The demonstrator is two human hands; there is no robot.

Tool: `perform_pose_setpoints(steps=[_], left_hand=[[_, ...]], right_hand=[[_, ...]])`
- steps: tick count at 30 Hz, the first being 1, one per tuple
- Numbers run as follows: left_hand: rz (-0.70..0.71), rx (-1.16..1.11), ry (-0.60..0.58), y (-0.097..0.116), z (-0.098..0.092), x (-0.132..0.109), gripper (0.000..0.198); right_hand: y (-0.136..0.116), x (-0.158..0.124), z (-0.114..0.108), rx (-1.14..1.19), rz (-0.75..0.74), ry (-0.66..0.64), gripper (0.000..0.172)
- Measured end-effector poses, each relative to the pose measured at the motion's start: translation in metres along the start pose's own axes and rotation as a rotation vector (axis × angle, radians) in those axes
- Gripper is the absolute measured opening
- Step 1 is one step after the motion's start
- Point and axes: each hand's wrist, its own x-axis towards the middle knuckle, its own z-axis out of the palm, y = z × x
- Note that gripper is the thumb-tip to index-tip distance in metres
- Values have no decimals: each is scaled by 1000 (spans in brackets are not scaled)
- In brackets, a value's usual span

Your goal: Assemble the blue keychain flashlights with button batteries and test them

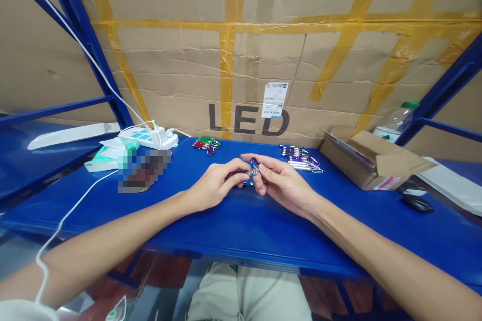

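Observation:
My left hand (225, 181) and my right hand (283, 180) meet above the middle of the blue table. Between my right thumb and fingers is a small blue carabiner (254, 164) with a metal ring at its lower end. The left fingers close at the ring's side; a bit of blue shows under them, mostly hidden, so I cannot tell its full shape. Beyond my left hand lie red and green metal tubes with carabiners (207, 144). Purple and silver ones (300, 158) lie in a row past my right hand.
An opened cardboard box (376, 163) stands at right, near a black computer mouse (416, 203) and a plastic bottle (399, 119). At left are a white power strip (150, 136), a tissue pack (109, 155) and a trailing white cable (71, 208). A large taped carton (181, 75) walls the back.

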Motion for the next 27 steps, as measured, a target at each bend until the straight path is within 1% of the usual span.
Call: perform_pose_setpoints(steps=[4,12,19,27], left_hand=[[-10,-19,30,1,2,-2,21],[17,-28,116,1,6,-3,19],[20,4,153,2,6,-2,18],[80,40,178,2,6,-2,20]], right_hand=[[-2,0,2,-9,-7,4,40],[-4,0,3,5,-7,13,39],[-3,1,0,52,1,-28,35],[-6,0,-1,129,50,-83,35]])
